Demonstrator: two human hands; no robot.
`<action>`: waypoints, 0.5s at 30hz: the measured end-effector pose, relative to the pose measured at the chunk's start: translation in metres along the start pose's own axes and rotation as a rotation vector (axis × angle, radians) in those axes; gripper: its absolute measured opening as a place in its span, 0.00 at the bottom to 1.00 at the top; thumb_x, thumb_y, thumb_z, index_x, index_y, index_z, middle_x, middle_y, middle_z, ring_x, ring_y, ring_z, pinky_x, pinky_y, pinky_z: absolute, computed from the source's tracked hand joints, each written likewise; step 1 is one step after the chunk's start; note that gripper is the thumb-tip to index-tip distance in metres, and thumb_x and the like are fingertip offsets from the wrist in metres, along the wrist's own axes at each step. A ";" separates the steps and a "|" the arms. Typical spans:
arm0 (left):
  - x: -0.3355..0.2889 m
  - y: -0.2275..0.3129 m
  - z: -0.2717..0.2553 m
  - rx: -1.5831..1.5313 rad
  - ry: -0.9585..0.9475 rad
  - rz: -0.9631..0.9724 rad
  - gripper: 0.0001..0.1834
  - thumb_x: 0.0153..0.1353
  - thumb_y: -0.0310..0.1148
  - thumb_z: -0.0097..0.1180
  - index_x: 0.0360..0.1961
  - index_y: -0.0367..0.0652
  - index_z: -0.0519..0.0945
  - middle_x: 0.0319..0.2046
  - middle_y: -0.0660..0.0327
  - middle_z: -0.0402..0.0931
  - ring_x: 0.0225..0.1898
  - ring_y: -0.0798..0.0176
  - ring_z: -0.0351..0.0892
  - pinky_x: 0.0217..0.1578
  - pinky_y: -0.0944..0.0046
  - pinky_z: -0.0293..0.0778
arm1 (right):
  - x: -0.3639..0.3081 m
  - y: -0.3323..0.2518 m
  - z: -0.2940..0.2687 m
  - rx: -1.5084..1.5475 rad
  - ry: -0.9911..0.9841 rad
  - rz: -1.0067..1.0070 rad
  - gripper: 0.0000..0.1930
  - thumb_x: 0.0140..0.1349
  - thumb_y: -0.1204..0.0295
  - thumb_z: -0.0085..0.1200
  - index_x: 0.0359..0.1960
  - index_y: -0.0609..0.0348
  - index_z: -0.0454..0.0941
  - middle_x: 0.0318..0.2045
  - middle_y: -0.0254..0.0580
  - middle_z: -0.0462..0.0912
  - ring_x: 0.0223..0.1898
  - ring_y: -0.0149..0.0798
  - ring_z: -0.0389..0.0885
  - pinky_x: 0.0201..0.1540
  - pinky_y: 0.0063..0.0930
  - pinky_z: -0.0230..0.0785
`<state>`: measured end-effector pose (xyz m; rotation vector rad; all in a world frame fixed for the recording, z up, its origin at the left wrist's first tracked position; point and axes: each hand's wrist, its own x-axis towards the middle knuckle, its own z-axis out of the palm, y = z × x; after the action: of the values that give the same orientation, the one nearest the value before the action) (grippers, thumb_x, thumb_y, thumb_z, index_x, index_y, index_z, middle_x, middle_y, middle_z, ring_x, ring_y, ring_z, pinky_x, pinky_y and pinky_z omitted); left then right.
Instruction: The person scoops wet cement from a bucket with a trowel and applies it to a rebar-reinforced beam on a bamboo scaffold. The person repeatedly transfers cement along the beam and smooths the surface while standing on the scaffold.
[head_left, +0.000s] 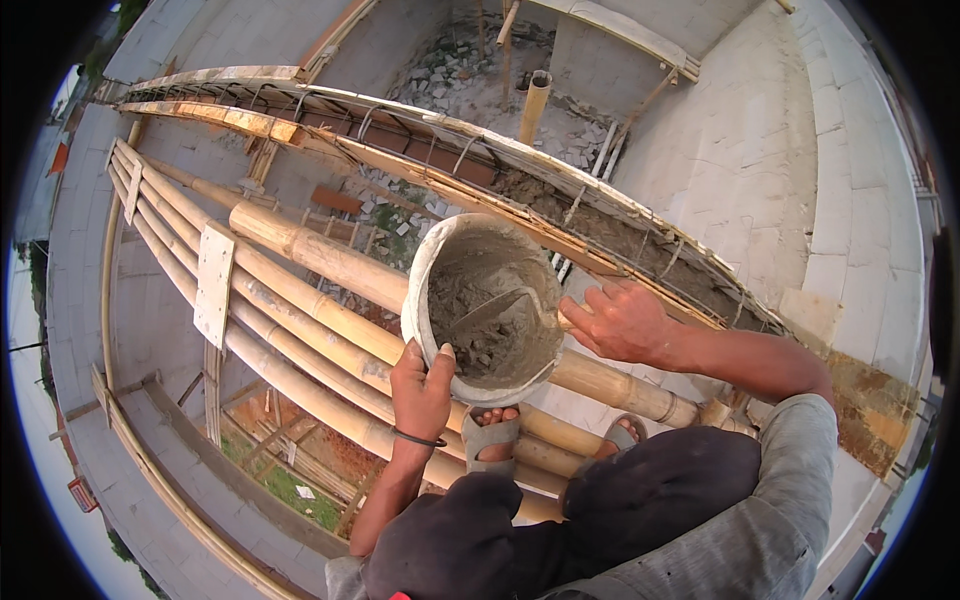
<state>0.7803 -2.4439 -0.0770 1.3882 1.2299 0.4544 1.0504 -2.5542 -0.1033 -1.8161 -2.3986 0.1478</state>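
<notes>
Your left hand: fingers gripping bucket at rim. Your right hand: fingers closed around trowel handle, blade in mortar. Bamboo poles beneath.

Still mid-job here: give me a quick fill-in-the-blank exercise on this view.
1. The left hand grips the top edge, or ____, of the bucket.
2. The right hand holds the handle of a ____.
3. The round poles are made of ____.
4. A dark band circles the ____ wrist.

Missing words: rim; trowel; bamboo; left.
</notes>
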 end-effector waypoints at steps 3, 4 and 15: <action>-0.003 0.002 0.007 0.050 -0.043 0.022 0.09 0.65 0.28 0.52 0.39 0.30 0.76 0.26 0.62 0.76 0.30 0.72 0.70 0.31 0.68 0.70 | 0.007 0.013 0.007 0.048 -0.185 0.229 0.17 0.62 0.60 0.55 0.45 0.59 0.74 0.21 0.46 0.77 0.20 0.45 0.80 0.22 0.38 0.71; -0.003 0.002 0.010 0.026 -0.047 0.041 0.09 0.65 0.28 0.52 0.39 0.30 0.76 0.26 0.61 0.76 0.30 0.72 0.70 0.31 0.68 0.70 | 0.012 0.016 0.013 0.103 -0.305 0.306 0.17 0.63 0.59 0.54 0.45 0.59 0.73 0.21 0.49 0.78 0.22 0.48 0.80 0.23 0.41 0.72; -0.001 0.002 0.019 -0.241 0.051 -0.032 0.07 0.65 0.26 0.51 0.41 0.33 0.76 0.31 0.66 0.75 0.33 0.75 0.69 0.35 0.71 0.68 | 0.007 -0.001 0.021 0.876 -0.584 0.344 0.17 0.64 0.58 0.49 0.43 0.59 0.76 0.28 0.62 0.80 0.34 0.63 0.79 0.40 0.54 0.69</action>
<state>0.7966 -2.4532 -0.0800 1.1566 1.1945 0.5978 1.0439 -2.5483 -0.1234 -1.8017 -1.7232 1.6460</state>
